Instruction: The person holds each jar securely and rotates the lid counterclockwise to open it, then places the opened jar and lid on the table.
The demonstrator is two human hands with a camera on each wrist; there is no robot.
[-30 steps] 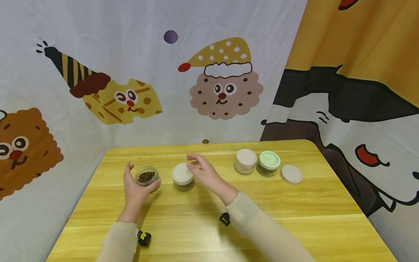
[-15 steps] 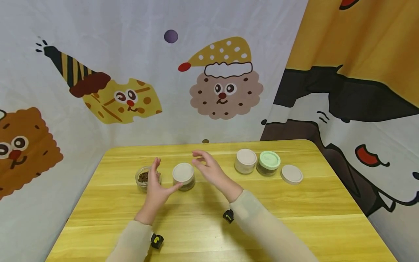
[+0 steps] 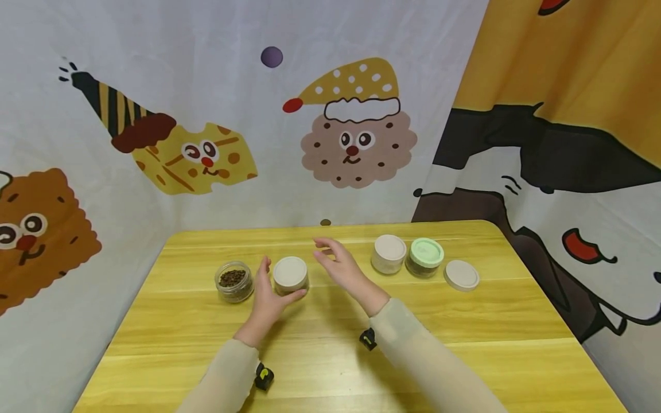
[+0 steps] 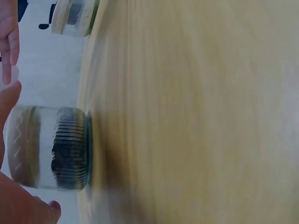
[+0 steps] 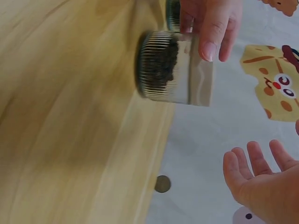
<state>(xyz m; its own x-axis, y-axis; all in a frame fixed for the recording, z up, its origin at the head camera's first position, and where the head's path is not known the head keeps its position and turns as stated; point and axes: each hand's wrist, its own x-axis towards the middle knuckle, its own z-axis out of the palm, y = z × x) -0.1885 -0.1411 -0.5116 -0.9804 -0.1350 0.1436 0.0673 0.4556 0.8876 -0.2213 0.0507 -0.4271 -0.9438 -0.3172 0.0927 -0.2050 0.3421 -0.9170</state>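
A small glass jar with a beige lid point(image 3: 291, 273) stands on the yellow table point(image 3: 465, 321), with dark contents behind its ribbed base. My left hand point(image 3: 281, 282) wraps round it, fingers on its left side and thumb at the front. The right wrist view shows those fingers point(image 5: 212, 28) curled over the jar point(image 5: 175, 70). In the left wrist view the jar point(image 4: 51, 147) sits between palm and thumb. My right hand point(image 3: 322, 252) hovers just right of the jar, fingers spread, holding nothing. An open jar of dark bits point(image 3: 234, 281) stands free to the left.
Toward the back right stand a pink-lidded jar point(image 3: 388, 252) and a green-lidded jar point(image 3: 425, 256), with a loose beige lid point(image 3: 461, 274) lying beside them. Cartoon-print cloth point(image 3: 155, 143) hangs close behind and beside the table.
My left hand let go of the open jar, moved right and closed round the lidded jar. My right hand lifted off that jar's lid and drew back to the right.
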